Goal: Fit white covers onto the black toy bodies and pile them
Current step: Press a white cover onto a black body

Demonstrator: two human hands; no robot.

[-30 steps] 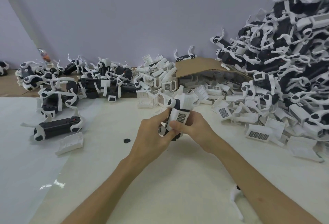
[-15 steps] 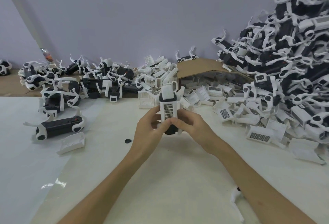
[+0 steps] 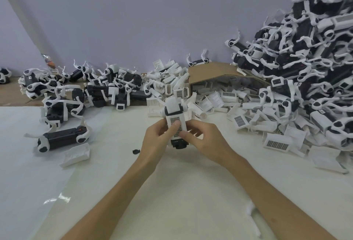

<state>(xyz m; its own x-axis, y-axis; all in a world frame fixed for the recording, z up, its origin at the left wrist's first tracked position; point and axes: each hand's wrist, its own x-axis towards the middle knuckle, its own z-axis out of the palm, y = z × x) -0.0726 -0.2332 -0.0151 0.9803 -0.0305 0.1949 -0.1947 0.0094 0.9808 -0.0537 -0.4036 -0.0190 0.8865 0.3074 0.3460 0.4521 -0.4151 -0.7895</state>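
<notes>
On white table (image 3: 172, 192), toy heaps (image 3: 305, 64) against lilac wall (image 3: 133, 29).

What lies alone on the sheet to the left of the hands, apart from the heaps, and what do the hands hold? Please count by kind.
Black body, uncovered: 1
Loose cover: 1
Small black piece: 1
Toy with cover, held by left hand and right hand: 1
Total: 4
</notes>
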